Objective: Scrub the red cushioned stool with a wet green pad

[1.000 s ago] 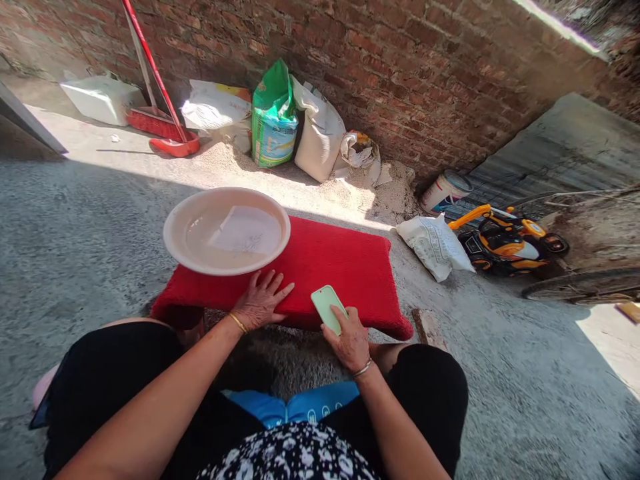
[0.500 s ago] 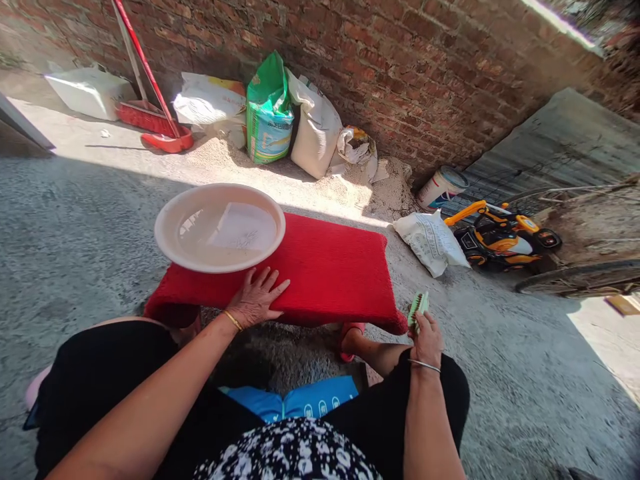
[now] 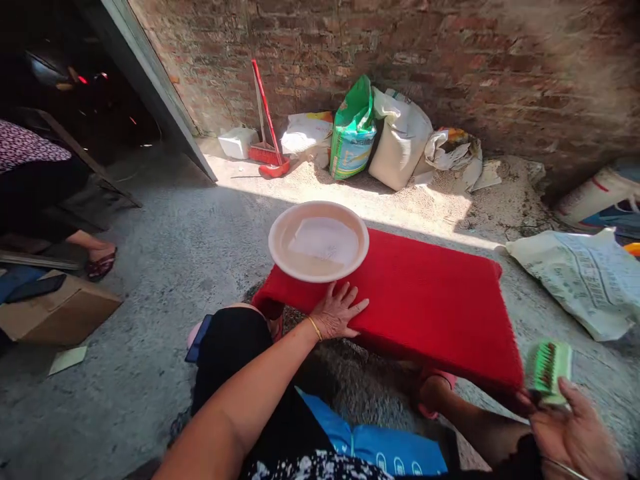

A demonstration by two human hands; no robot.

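My left hand (image 3: pixel 336 312) lies flat with its fingers spread on the near edge of a red cloth (image 3: pixel 430 293), which is draped over a low bench. Just beyond its fingertips stands a pale basin (image 3: pixel 278 257) of water on the left end of the cloth; a whitish patch shows in the water. My right hand (image 3: pixel 575 427), slightly blurred, grips a light green scrubbing brush (image 3: pixel 563 370) off the cloth's right near corner. The brush's dark bristles face left.
Sacks, among them a green bag (image 3: pixel 353 143), lean on the brick wall behind. A red broom and dustpan (image 3: pixel 274 168) stand nearby. A white sack (image 3: pixel 580 273) lies right of the bench. At left, another person's foot (image 3: pixel 103 257) is near a cardboard box (image 3: pixel 65 310).
The view has swung left, bringing a doorway and a seated person into sight. My right hand with the brush has turned, showing more bristles. My left hand stays on the cloth.
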